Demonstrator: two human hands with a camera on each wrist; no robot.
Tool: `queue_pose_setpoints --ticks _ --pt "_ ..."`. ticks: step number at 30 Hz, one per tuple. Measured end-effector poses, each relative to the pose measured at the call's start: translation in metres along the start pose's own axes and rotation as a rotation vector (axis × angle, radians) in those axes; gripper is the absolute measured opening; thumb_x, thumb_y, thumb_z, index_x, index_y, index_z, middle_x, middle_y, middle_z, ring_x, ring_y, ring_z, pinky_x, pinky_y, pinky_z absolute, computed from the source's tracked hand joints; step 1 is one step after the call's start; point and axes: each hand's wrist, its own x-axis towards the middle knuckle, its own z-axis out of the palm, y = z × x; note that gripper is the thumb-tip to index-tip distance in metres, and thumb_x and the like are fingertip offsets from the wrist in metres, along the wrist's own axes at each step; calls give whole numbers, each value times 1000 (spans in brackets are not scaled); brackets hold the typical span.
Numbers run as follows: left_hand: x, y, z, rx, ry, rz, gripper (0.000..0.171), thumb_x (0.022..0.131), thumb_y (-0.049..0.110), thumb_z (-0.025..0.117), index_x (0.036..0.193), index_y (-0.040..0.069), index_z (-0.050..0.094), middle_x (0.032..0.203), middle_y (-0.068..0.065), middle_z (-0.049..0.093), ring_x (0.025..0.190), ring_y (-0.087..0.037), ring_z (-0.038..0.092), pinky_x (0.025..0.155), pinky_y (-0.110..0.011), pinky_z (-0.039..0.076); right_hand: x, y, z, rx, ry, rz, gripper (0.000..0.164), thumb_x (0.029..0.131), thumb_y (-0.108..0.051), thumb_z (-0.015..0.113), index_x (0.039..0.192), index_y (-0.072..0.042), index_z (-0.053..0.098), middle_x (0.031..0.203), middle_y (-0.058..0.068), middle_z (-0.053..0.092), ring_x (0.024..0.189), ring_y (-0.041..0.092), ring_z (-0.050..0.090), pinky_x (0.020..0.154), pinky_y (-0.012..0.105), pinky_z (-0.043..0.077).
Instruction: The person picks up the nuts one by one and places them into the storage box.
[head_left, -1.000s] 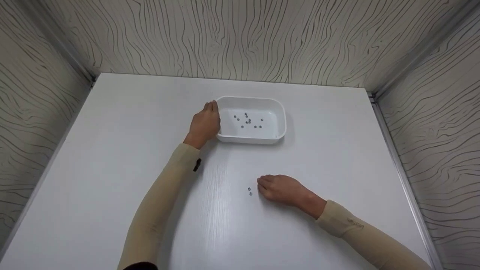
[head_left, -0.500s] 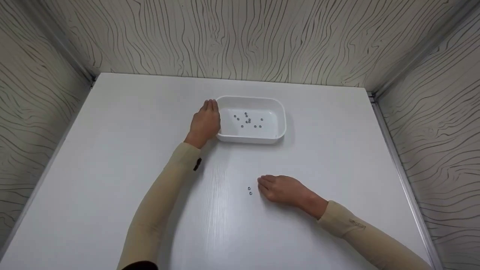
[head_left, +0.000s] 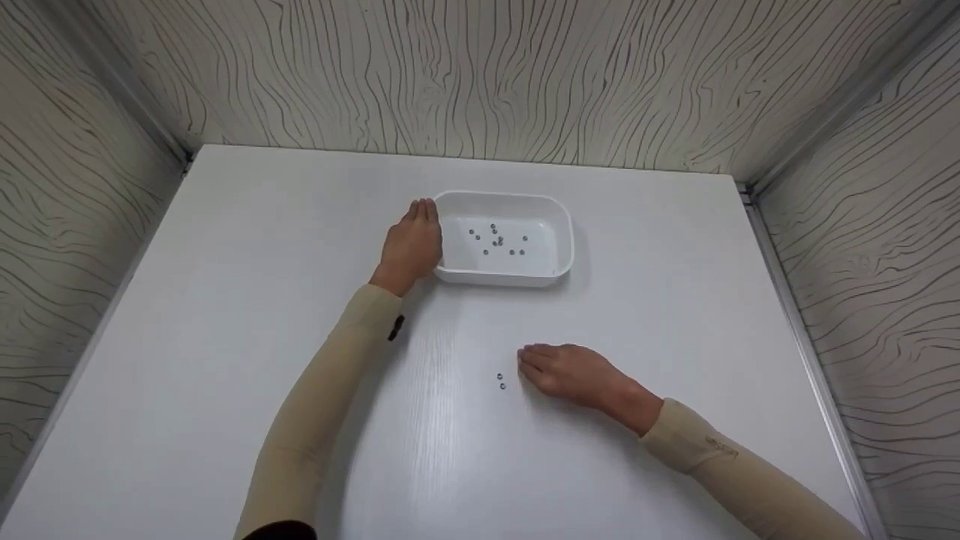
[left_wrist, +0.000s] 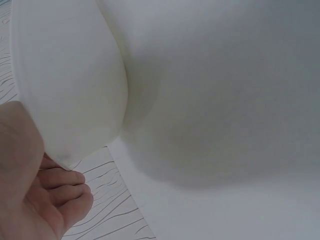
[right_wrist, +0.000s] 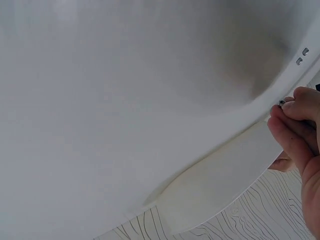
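A white tray (head_left: 502, 280) stands on the table, with several small metal nuts (head_left: 500, 242) scattered over its floor. My left hand (head_left: 410, 244) grips the tray's left side; in the left wrist view its fingers (left_wrist: 67, 192) curl at the rim. Nearer to me, my right hand (head_left: 574, 373) pinches a single nut (right_wrist: 281, 103) between thumb and fingertips, as the right wrist view shows. From above, that nut is hidden by the hand. Two more nuts (head_left: 501, 381) lie on the table just left of the right hand.
A white table (head_left: 247, 247) carries everything. Panels with a wavy line pattern (head_left: 480, 82) stand behind it and at both sides, with metal rails (head_left: 806, 322) along the edges.
My right hand has shifted slightly away from me and to the right, a little farther from the two loose nuts. My left hand stays at the tray, which keeps its place.
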Motion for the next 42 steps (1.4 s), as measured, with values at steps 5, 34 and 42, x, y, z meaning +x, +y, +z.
queue_pose_setpoints --ticks 5,34,42 --pt "0 0 1 -2 7 -1 57 114 22 39 160 -11 29 163 -28 43 154 -36 44 111 -46 57 1 4 -4 27 33 25 41 79 -5 90 119 -7 78 117 4 81 106 13 79 84 24 66" --pt "-1 0 2 -29 16 5 57 113 20 42 159 -12 31 161 -29 45 151 -37 47 112 -47 56 2 50 -43 483 517 295 42 71 17 86 110 0 79 110 14 82 93 23 82 75 29 67" --pt "-1 -2 1 -29 36 17 56 113 19 40 158 -13 32 159 -30 47 150 -38 49 109 -46 58 20 66 -55 649 593 413 42 74 23 80 110 1 81 107 14 82 95 27 81 80 23 66"
